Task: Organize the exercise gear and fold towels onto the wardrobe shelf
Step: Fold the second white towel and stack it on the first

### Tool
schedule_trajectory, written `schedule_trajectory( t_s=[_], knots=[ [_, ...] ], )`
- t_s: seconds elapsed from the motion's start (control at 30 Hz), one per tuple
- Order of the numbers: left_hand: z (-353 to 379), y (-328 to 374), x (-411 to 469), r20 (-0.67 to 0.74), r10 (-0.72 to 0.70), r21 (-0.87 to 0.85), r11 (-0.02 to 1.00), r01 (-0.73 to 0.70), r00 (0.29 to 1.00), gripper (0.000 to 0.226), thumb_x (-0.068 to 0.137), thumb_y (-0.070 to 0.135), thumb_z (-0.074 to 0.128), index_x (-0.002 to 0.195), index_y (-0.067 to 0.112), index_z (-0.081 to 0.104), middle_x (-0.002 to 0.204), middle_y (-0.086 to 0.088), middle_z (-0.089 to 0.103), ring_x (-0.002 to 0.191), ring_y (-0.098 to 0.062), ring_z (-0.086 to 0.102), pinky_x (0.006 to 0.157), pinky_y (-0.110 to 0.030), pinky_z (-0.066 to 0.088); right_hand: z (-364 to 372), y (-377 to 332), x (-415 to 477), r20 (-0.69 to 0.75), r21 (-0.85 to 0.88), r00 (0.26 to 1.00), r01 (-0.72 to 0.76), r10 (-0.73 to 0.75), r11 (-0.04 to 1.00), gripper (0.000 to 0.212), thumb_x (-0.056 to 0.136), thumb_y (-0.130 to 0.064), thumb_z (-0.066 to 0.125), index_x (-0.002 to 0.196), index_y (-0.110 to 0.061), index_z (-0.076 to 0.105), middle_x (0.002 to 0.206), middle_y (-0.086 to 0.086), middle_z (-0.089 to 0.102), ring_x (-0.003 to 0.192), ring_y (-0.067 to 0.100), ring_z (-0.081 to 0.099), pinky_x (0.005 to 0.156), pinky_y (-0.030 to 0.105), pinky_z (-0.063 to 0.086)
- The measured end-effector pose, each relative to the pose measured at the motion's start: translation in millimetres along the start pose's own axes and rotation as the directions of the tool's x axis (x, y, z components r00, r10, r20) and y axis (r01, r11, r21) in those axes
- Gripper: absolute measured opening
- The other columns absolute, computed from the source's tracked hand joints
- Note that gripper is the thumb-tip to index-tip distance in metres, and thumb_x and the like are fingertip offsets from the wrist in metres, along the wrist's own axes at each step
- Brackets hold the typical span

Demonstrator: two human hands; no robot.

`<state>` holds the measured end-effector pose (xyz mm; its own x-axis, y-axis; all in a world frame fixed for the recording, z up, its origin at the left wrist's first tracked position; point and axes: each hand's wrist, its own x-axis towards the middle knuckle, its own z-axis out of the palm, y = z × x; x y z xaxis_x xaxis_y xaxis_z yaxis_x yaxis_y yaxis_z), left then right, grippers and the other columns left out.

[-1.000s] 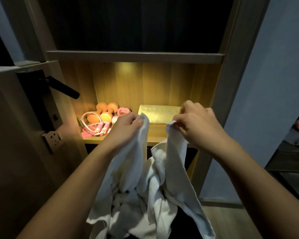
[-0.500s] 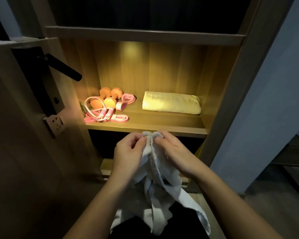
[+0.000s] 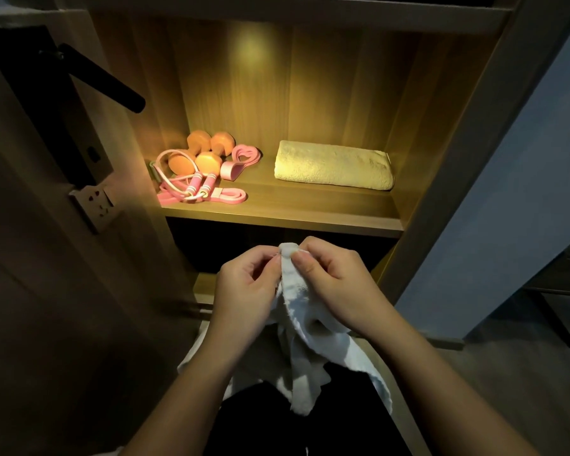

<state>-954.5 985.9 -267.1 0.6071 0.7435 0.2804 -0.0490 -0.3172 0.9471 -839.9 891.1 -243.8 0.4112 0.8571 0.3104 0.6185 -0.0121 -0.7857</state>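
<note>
hands meet below the lit shelf (image 3: 277, 215): left hand (image 3: 244, 291) & right hand (image 3: 336, 284) each pinch a corner of the white towel (image 3: 306, 337), corners together prob. to halve it; rest hangs. yellow towel (image 3: 333, 166) lies folded on shelf already.

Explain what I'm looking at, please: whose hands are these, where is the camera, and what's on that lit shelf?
There is no machine here. A person works with bare hands, and the single camera sits on their head, looking forward and down. The left hand and right hand both pinch the top edge of a white towel, which hangs crumpled below them in front of the wardrobe. On the lit shelf, orange dumbbells, a pink jump rope and pink resistance bands lie on the left. One folded towel lies on the right.
</note>
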Motion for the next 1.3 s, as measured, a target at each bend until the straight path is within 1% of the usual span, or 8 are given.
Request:
schedule_trajectory(
  t_s=[0.23, 0.43, 0.5, 0.6, 0.87, 1.03, 1.17, 1.3],
  knots=[
    [-3, 1, -5, 0.084, 0.105, 0.083, 0.990, -0.112, 0.991, 0.019, 0.098, 0.014, 0.054, 0.101, 0.021, 0.071, 0.087, 0.009, 0.070, 0.085, -0.011, 0.067, 0.071, -0.023, 0.054, 10, -1, -7, -0.153, -0.026, 0.985, -0.087, 0.082, 0.996, 0.032, 0.099, -0.027, 0.053, 0.068, -0.031, 0.046, 0.059, -0.010, 0.047, 0.060, 0.003, 0.047, 0.054, 0.017, 0.032],
    [-5, 6, -7, 0.138, 0.132, 0.117, 0.982, -0.148, 0.982, 0.020, 0.095, 0.008, 0.057, 0.104, 0.020, 0.071, 0.090, 0.011, 0.071, 0.090, -0.009, 0.067, 0.077, -0.026, 0.055, 4, 5, -9, -0.149, 0.023, 0.981, -0.120, 0.122, 0.993, 0.016, 0.093, -0.032, 0.059, 0.109, -0.027, 0.060, 0.086, -0.012, 0.058, 0.077, -0.001, 0.054, 0.064, 0.012, 0.040],
    [-7, 10, -4, 0.159, 0.171, 0.146, 0.970, -0.195, 0.972, 0.022, 0.095, 0.007, 0.057, 0.103, 0.021, 0.072, 0.090, 0.012, 0.071, 0.090, -0.007, 0.066, 0.077, -0.026, 0.054, -7, 6, -5, -0.096, -0.072, 0.994, -0.057, 0.050, 0.996, 0.028, 0.092, -0.034, 0.058, 0.119, -0.027, 0.061, 0.104, -0.011, 0.056, 0.095, -0.002, 0.053, 0.077, 0.013, 0.043],
    [-9, 18, 3, 0.165, 0.238, 0.226, 0.936, -0.272, 0.957, 0.023, 0.092, 0.004, 0.060, 0.103, 0.019, 0.073, 0.093, 0.014, 0.070, 0.092, -0.002, 0.064, 0.079, -0.021, 0.053, -26, 1, 4, 0.003, -0.184, 0.999, 0.034, -0.034, 0.982, 0.025, 0.089, -0.041, 0.055, 0.104, -0.024, 0.066, 0.111, -0.010, 0.056, 0.103, -0.001, 0.051, 0.089, 0.016, 0.042],
    [-4, 27, 12, 0.148, 0.327, 0.311, 0.880, -0.358, 0.933, 0.010, 0.088, 0.007, 0.067, 0.093, 0.013, 0.073, 0.082, 0.009, 0.068, 0.081, -0.005, 0.062, 0.071, -0.030, 0.052, -52, -10, 19, 0.250, -0.264, 0.967, 0.118, -0.051, 0.957, 0.017, 0.092, -0.027, 0.061, 0.102, -0.015, 0.067, 0.095, -0.002, 0.067, 0.091, 0.015, 0.062, 0.082, 0.045, 0.052],
    [-4, 39, 27, 0.057, 0.278, 0.168, 0.944, -0.284, 0.959, 0.019, 0.088, 0.017, 0.069, 0.097, 0.027, 0.055, 0.089, 0.015, 0.062, 0.084, -0.001, 0.062, 0.070, -0.018, 0.053, -64, -23, 33, 0.079, -0.208, 0.991, 0.123, -0.109, 0.970, 0.019, 0.094, -0.020, 0.059, 0.093, -0.003, 0.067, 0.086, 0.013, 0.065, 0.082, 0.030, 0.059, 0.076, 0.049, 0.049],
    [-2, 67, 56, 0.192, 0.287, 0.344, 0.876, -0.338, 0.939, 0.017, 0.085, 0.037, 0.069, 0.094, 0.028, 0.059, 0.094, 0.018, 0.061, 0.093, 0.002, 0.056, 0.077, -0.012, 0.041, -91, -50, 66, -0.083, -0.244, 0.981, 0.148, -0.173, 0.958, 0.023, 0.096, -0.017, 0.058, 0.095, 0.005, 0.065, 0.090, 0.023, 0.063, 0.086, 0.037, 0.058, 0.076, 0.047, 0.047],
    [5, 116, 88, 0.157, 0.312, 0.432, 0.831, -0.350, 0.937, 0.024, 0.081, 0.055, 0.065, 0.085, 0.033, 0.060, 0.089, 0.016, 0.063, 0.086, 0.001, 0.057, 0.068, -0.017, 0.041, -122, -94, 100, -0.238, -0.271, 0.934, 0.202, -0.269, 0.941, 0.024, 0.097, -0.022, 0.058, 0.094, -0.001, 0.067, 0.087, 0.015, 0.066, 0.084, 0.029, 0.062, 0.076, 0.044, 0.051]
  ],
)
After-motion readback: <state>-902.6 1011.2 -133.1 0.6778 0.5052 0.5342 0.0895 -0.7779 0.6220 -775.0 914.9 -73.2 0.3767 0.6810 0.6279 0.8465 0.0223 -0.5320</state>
